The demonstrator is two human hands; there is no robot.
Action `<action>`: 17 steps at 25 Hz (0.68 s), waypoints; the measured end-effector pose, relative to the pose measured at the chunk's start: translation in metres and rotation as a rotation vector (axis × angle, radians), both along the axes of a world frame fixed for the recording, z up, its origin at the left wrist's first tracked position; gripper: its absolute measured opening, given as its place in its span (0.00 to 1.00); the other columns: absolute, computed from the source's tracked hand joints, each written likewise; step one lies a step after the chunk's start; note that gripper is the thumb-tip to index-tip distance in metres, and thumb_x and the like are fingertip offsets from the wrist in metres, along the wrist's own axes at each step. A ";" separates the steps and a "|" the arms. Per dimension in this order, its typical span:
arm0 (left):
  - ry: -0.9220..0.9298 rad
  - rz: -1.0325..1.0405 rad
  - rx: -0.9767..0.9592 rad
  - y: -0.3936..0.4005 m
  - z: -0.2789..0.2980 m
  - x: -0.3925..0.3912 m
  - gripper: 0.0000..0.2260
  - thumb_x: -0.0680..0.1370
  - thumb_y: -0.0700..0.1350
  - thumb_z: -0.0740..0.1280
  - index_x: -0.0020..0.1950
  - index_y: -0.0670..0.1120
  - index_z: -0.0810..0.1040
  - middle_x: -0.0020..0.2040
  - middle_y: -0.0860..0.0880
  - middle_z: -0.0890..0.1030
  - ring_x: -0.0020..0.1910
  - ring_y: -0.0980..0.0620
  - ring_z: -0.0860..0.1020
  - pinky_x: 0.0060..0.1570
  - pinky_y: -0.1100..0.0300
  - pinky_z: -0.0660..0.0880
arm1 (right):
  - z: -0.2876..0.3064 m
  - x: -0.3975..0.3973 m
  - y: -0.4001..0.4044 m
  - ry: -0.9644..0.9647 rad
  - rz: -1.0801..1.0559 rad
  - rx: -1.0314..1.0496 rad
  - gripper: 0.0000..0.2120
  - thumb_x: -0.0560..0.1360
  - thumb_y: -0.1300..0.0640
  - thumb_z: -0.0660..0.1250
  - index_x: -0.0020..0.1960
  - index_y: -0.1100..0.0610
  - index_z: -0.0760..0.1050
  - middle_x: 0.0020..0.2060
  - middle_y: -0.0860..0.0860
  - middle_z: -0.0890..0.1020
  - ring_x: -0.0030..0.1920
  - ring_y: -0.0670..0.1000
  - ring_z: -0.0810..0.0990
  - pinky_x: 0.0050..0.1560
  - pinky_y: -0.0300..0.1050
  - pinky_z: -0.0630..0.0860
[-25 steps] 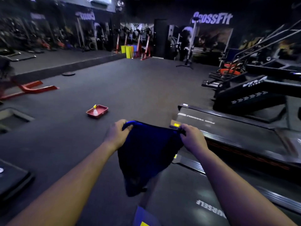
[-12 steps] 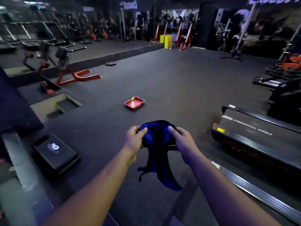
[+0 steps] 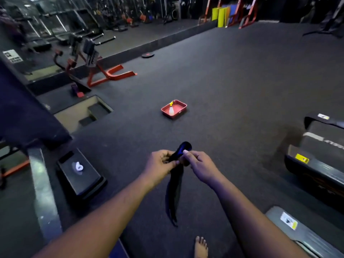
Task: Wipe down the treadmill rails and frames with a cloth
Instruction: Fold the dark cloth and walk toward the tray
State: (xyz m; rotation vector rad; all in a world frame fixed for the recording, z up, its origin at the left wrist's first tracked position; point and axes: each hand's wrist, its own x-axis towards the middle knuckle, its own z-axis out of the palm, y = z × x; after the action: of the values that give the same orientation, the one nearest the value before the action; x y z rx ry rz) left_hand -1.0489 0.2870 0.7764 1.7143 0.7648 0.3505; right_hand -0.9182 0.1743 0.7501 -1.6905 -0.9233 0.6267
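Cloth point(image 3: 175, 185) pinched between both hands' grip, bulk dangling below

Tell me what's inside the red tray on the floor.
A white spray bottle with a yellow nozzle stands in the red tray. The tray's near wall hides part of its bottom.

Gym: treadmill point(image 3: 316, 164) decks, orange bench frame point(image 3: 109, 73), rubber floor point(image 3: 242, 81) (dim), equip. racks behind.
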 end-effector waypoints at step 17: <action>-0.068 -0.107 -0.436 0.210 -0.004 0.315 0.18 0.77 0.57 0.68 0.60 0.46 0.78 0.56 0.47 0.85 0.53 0.49 0.81 0.52 0.54 0.75 | 0.030 0.335 0.219 0.570 -0.097 0.012 0.17 0.73 0.50 0.75 0.55 0.60 0.78 0.49 0.58 0.86 0.52 0.59 0.85 0.57 0.58 0.80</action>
State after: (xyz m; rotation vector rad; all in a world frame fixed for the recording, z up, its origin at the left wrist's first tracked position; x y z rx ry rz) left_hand -0.7339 0.4972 0.7727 1.3192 0.6419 0.1519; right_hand -0.5830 0.3928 0.7805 -1.4183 -0.4340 0.9676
